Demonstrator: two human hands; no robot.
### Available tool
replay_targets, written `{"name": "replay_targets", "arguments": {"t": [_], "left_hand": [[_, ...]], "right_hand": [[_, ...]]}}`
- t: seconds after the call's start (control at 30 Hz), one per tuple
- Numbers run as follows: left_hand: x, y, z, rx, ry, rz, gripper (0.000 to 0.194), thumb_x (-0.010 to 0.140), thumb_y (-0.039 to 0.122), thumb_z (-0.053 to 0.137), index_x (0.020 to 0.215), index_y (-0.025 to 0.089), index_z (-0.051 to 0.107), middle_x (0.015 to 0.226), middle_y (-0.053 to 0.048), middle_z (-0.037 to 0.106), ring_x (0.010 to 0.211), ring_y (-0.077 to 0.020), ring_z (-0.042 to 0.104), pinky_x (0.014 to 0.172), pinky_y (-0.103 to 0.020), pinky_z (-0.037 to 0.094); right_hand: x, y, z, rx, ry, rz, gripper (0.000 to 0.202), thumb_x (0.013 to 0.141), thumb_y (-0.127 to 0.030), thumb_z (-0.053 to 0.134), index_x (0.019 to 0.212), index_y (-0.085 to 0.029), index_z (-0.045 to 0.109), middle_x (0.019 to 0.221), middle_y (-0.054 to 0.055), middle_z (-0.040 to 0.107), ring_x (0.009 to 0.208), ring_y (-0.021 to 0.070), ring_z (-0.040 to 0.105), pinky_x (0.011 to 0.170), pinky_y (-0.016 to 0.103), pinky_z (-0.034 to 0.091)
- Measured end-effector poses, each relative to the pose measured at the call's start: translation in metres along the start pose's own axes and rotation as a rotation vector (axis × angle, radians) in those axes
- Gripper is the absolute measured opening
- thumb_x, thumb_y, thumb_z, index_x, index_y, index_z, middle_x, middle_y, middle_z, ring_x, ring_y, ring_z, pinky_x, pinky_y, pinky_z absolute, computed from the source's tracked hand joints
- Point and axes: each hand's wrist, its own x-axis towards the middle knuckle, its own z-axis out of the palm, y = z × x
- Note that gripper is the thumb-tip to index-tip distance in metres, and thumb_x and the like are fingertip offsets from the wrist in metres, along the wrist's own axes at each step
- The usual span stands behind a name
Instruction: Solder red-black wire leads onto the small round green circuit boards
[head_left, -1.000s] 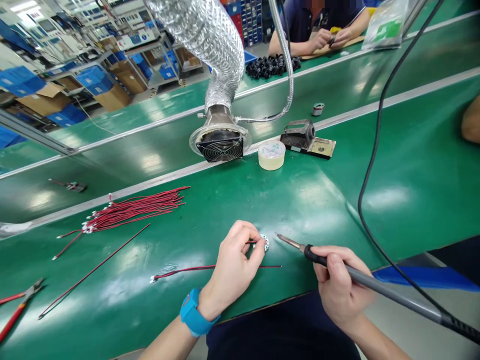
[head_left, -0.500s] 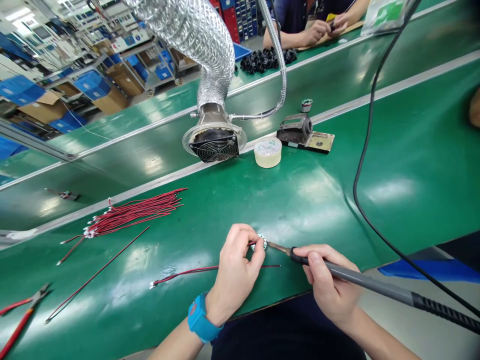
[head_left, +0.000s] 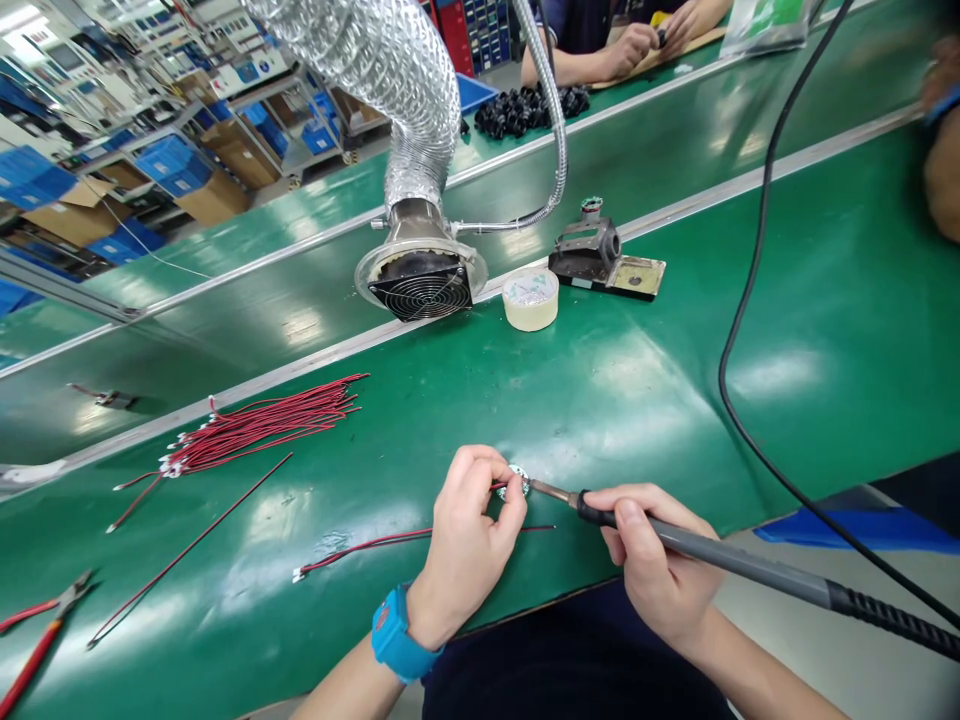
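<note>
My left hand (head_left: 469, 545), with a blue band at the wrist, pinches a thin red wire at a small round green-and-white circuit board (head_left: 513, 483). My right hand (head_left: 664, 560) is closed around a grey soldering iron (head_left: 720, 553). The iron's tip meets the right edge of the board. Under my left hand another red wire with a white connector (head_left: 360, 548) lies on the green table. A bundle of red wires (head_left: 270, 425) and a single wire (head_left: 191, 550) rest to the left.
Red-handled pliers (head_left: 52, 635) lie at the far left. Beyond my hands are a fume duct with a fan (head_left: 424, 290), a tape roll (head_left: 531, 300) and an iron stand (head_left: 589, 252). A black cable (head_left: 739, 300) hangs at right. Another person's hands (head_left: 645, 45) work across the belt.
The view has shifted slightly. A round part on the belt has moved left, now behind the iron stand. At the right edge, more of another person's arm shows. My hands keep nearly the same pose.
</note>
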Motion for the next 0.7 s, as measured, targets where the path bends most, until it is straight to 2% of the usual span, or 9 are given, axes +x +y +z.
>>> {"name": "replay_targets", "arguments": {"t": [0.17, 0.23, 0.37, 0.57, 0.7], "left_hand": [[-0.0007, -0.0005, -0.0001, 0.008, 0.004, 0.012, 0.014, 0.099, 0.014, 0.061, 0.088, 0.022, 0.06, 0.097, -0.005, 0.061, 0.082, -0.0153, 0.06, 0.068, -0.028, 0.05], [-0.0004, 0.0, 0.0, 0.017, 0.004, 0.017, 0.014, 0.098, 0.012, 0.06, 0.088, 0.021, 0.06, 0.097, -0.005, 0.06, 0.081, -0.0142, 0.06, 0.068, -0.026, 0.049], [0.0008, 0.0011, 0.0, 0.018, 0.009, 0.022, 0.014, 0.097, 0.01, 0.061, 0.087, 0.019, 0.061, 0.096, -0.004, 0.06, 0.081, -0.0121, 0.06, 0.067, -0.023, 0.047], [0.0027, 0.0045, -0.0006, 0.014, 0.024, 0.013, 0.014, 0.095, 0.009, 0.064, 0.084, 0.018, 0.063, 0.094, -0.003, 0.061, 0.079, -0.0109, 0.059, 0.062, -0.021, 0.043], [0.0051, 0.0071, -0.0013, 0.002, 0.03, -0.007, 0.016, 0.094, 0.009, 0.064, 0.081, 0.018, 0.063, 0.092, -0.003, 0.062, 0.074, -0.0101, 0.057, 0.057, -0.021, 0.04]], "right_hand": [[-0.0002, -0.0005, 0.0027, 0.114, 0.115, 0.045, 0.025, 0.106, -0.024, 0.055, 0.094, -0.02, 0.077, 0.059, -0.004, 0.064, 0.041, 0.0094, 0.055, 0.041, 0.021, 0.041], [-0.0001, 0.0001, 0.0039, 0.159, 0.125, 0.065, 0.025, 0.107, -0.025, 0.055, 0.094, -0.02, 0.076, 0.056, -0.005, 0.061, 0.039, 0.0085, 0.052, 0.041, 0.021, 0.041], [-0.0006, 0.0016, 0.0042, 0.146, 0.099, 0.069, 0.023, 0.106, -0.024, 0.057, 0.096, -0.022, 0.077, 0.065, -0.003, 0.067, 0.044, 0.0081, 0.056, 0.043, 0.02, 0.042], [0.0012, -0.0004, 0.0022, 0.114, 0.047, 0.06, 0.023, 0.107, -0.024, 0.056, 0.098, -0.023, 0.077, 0.059, -0.005, 0.062, 0.045, 0.008, 0.058, 0.046, 0.02, 0.043], [0.0031, 0.0, 0.0025, 0.091, -0.005, 0.069, 0.022, 0.107, -0.025, 0.056, 0.101, -0.023, 0.077, 0.062, -0.004, 0.065, 0.051, 0.0091, 0.062, 0.05, 0.02, 0.046]]}}
